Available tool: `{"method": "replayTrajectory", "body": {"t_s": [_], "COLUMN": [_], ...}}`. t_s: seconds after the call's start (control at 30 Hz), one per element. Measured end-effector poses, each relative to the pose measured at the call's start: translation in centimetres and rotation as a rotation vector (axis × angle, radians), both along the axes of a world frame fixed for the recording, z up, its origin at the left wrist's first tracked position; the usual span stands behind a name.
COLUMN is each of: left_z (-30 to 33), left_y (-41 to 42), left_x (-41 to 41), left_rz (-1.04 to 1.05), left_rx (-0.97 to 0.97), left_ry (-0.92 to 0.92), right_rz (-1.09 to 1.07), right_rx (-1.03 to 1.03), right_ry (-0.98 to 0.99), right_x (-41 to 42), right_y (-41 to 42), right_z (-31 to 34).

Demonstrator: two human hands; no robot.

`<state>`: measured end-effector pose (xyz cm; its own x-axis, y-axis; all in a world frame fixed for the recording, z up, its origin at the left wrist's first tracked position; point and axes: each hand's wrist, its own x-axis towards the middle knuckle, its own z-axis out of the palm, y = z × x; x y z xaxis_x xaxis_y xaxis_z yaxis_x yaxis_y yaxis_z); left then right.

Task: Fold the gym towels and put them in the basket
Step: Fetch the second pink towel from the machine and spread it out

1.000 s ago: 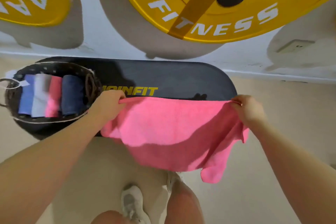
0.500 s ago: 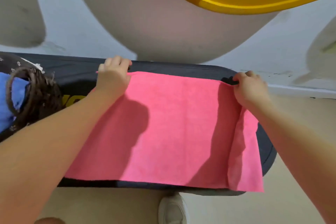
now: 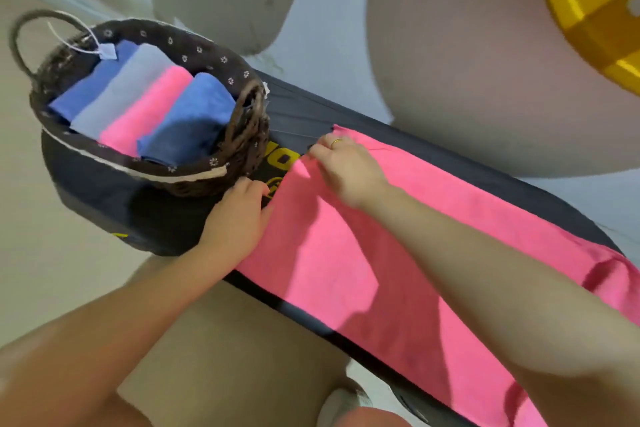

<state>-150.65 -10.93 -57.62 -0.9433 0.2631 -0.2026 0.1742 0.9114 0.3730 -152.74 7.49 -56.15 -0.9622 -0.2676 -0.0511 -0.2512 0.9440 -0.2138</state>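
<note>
A bright pink microfibre gym towel (image 3: pixel 398 253) lies spread lengthwise along a black padded gym bench, the worktop (image 3: pixel 301 114), running from the middle of the view down to the right. Its near right end spills over the worktop's edge and is bunched into a fold.

Both hands work at the towel's left short edge. The left hand (image 3: pixel 237 215) sits at the near corner with its fingers curled down onto the edge; whether it actually pinches the cloth cannot be told. The right hand (image 3: pixel 346 166), wearing a gold ring, pinches the far part of that same edge and lifts it a little off the worktop.

Just left of the hands, a round dark brown wicker basket with a flower-print liner (image 3: pixel 221 61) stands on the worktop's left end. Inside it four folded towels lie side by side: blue (image 3: pixel 90 83), grey (image 3: pixel 121 90), pink (image 3: pixel 149 107) and darker blue (image 3: pixel 187 121).

Judging from this, the risks are these. If the left edge is carried over to the right while the overhanging end stays bunched, the fold would likely come out crooked, with unmatched corners. The hanging cloth could also drag the towel off the narrow worktop to the floor. The left hand is very close to the basket, which sits near the worktop's end, so a bump might shift or tip it.
</note>
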Motion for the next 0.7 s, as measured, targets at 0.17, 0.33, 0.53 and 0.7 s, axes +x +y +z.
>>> {"method": "replayTrajectory", "body": {"t_s": [0.17,0.33,0.53,0.7], "left_z": [-1.0,-1.7,-1.2,-1.2], "left_y": [-1.7,-1.1,-0.5,-0.6], "left_x": [1.7,2.3,2.1,1.9], "left_rz": [0.019,-0.003,0.088,0.094], "left_rx": [-0.202,-0.132,-0.182,-0.219], "left_ry": [-0.005,0.038,-0.036,-0.115], "right_rz": [-0.186,-0.564,-0.631,-0.683], "right_rx": [0.111,0.077,0.075,0.017], "right_ry": [0.001,-0.043,-0.170,-0.142], "right_x": [-3.1,-4.7,-5.3,-5.8], "right_y": [-0.9,1.2,1.5,1.3], "right_z": [-0.8,-2.2,-2.0,-1.3]}}
